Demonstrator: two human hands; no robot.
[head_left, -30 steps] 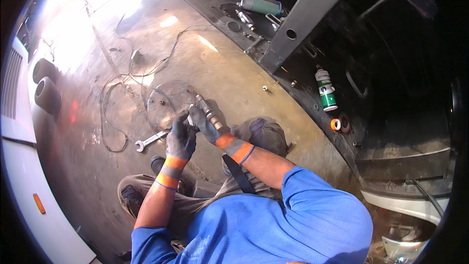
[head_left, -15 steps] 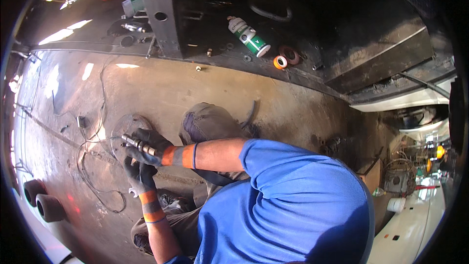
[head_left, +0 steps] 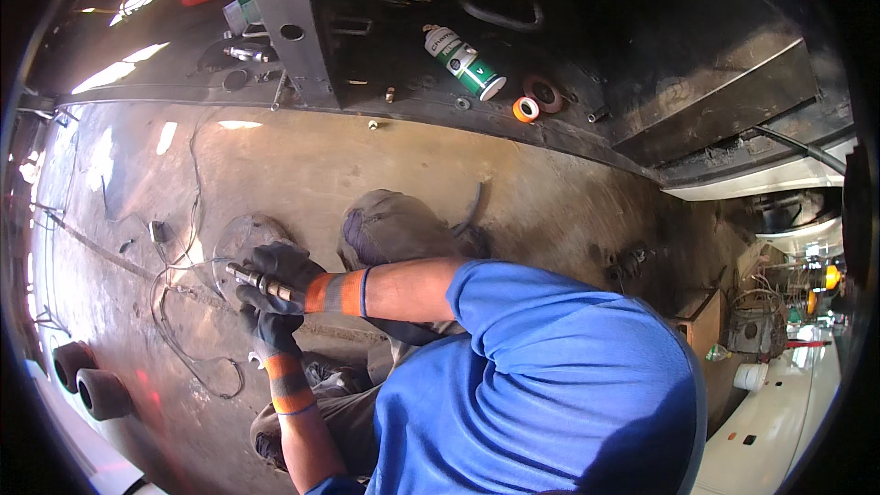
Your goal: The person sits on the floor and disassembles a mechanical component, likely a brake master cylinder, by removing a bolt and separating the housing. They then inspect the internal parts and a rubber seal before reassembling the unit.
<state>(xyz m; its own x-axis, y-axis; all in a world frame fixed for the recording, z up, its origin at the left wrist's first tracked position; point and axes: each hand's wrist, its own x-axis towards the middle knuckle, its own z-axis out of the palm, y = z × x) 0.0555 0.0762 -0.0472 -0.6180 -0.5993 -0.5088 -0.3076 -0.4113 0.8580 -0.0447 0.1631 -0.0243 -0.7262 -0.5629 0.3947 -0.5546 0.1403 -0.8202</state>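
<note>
1. On the dark ledge ahead of you lies a white-and-green spray can (head_left: 463,61), an orange tape roll (head_left: 525,110) just beside it.
2. Your right hand (head_left: 280,268) grips a metal shaft (head_left: 258,282); your left hand (head_left: 266,325) closes beneath it.
3. Loose wires (head_left: 179,312) trail across the stained workshop floor (head_left: 412,170).

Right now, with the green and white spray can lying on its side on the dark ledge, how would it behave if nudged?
The spray can is a smooth cylinder lying flat, so it would probably roll. The ledge looks tilted, though that may be lens bend. It likely stays rigid when gripped.
</note>
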